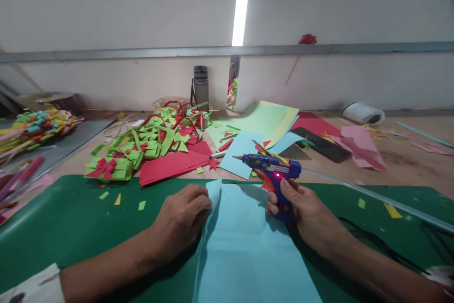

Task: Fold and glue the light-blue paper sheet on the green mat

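we see the left hand (182, 215) lying flat, fingers curled down, pressing the left edge of a light blue sheet of paper (244, 246) where that edge is folded or lifted into a ridge; the grip is not closed around anything, it only pins the paper to the green mat (78, 227) on the table (400, 161). the right hand (301, 208) is clenched around the handle of a blue glue gun (275, 170), held upright just above the top right part of the sheet, nozzle pointing left, a red light glowing on its body and a clear glue stick (372, 196) trailing out behind to the right.

as far as we can judge, the work on this sheet is at an early point: the paper is laid out and one side turned up, but we make out no glue line on it, and the nozzle is not touching the paper. the gluing and closing of the fold seem left to do.

behind the mat lies a heap of green and red paper pieces (149, 144), one with a red bow (104, 167), beside loose coloured sheets (262, 121), a dark phone (321, 143), a pen (217, 155) and a grey bottle (200, 84) by the wall. small scraps dot the mat.
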The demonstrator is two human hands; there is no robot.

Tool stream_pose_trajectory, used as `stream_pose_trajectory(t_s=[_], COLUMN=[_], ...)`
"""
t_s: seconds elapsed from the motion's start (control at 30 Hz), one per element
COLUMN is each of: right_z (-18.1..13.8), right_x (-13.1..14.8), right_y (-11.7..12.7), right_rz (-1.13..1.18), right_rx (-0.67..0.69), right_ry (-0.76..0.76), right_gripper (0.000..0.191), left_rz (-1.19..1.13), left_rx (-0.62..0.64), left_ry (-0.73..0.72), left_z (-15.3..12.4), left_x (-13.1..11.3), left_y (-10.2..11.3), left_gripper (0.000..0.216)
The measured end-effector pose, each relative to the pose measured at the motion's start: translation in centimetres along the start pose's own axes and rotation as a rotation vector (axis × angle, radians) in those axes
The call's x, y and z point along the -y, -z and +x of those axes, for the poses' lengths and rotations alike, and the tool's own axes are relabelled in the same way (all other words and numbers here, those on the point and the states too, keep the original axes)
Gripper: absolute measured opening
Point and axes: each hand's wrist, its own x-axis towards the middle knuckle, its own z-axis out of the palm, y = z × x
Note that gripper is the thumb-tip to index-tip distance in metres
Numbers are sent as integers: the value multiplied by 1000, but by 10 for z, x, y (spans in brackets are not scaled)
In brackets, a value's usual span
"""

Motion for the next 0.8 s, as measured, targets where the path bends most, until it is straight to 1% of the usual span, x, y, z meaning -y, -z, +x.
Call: stream_pose_trajectory(t_s=[0.13, 0.2, 0.33, 0.4, 0.67, 0.8], right_z=[0, 0, 0, 0, 1, 1], right_x=[0, 0, 0, 0, 0, -2], right_y=[0, 0, 2, 2, 5, 7], right_rz=[13, 16, 15, 8, -32, -67], right_rx=[17, 19, 20, 23, 43, 67], right_ry=[-8, -19, -44, -57, -73, -63], right_gripper=[33, 33, 35, 35, 35, 34], left_rz=[238, 369, 533, 572, 639, 669], left_rx=[-20, 15, 209, 282, 501, 553], left_ry=[-282, -358, -309, -293, -186, -176], left_z=[-4, -5, -6, -7, 2, 8], left_x=[7, 8, 8, 7, -9, -17], left_y=[-4, -4, -2, 1, 11, 14], left_gripper=[20, 25, 34, 39, 51, 54])
